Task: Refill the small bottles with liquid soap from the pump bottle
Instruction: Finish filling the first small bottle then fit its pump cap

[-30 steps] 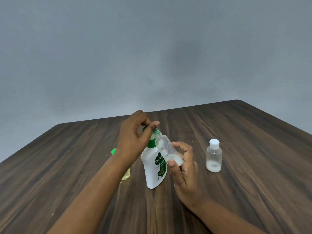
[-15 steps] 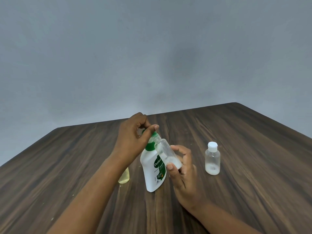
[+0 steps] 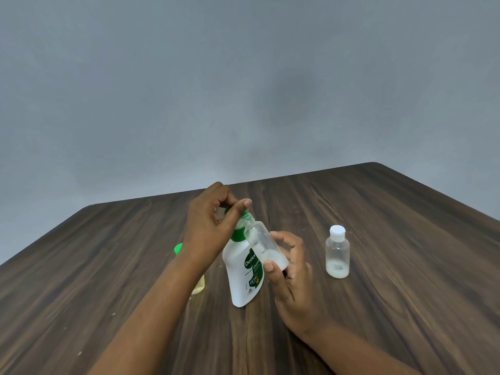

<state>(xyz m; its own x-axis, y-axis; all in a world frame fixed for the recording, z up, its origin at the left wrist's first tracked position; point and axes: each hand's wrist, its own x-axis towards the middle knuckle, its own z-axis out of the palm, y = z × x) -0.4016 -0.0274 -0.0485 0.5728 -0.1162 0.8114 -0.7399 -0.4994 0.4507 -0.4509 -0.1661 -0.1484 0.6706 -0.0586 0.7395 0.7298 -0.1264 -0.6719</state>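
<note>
Step in hand: pumping soap into the open small bottle (image 3: 263,243).

- The right hand (image 3: 290,277) grasps it low on the body, thumb in front and fingers behind. It's tilted so the threaded mouth sits at the spout, up and left of the grip.
- The left hand (image 3: 212,228) is curled round the green pump top (image 3: 238,233) of the pump bottle (image 3: 243,277), thumb laid over it. The thumb hides the spout tip.
- The pump bottle stands on the table (image 3: 392,307), touching the small bottle just left of the right-hand grip.

Doing it well (my judgement):
- Keep the mouth directly under the spout. The neck is narrow, so misses will smear the threads.
- Use slow full strokes and let the soap run down the wall.
- Press straight down so the narrow base doesn't tip.
- Stop short of the shoulder.

Materials:
- Small bottle: clear thin plastic, round, with white soap pooled at the bottom by the right fingertips.
- Pump bottle: opaque glossy white, flattened and tapered, green label.
- Capped small bottle (image 3: 337,253): well right of the right hand, same type, white flip cap, thin white layer at the base.
- Yellowish bottle (image 3: 199,286): green cap, mostly hidden behind the left forearm.
- Table: dark matte wood grain.
</note>
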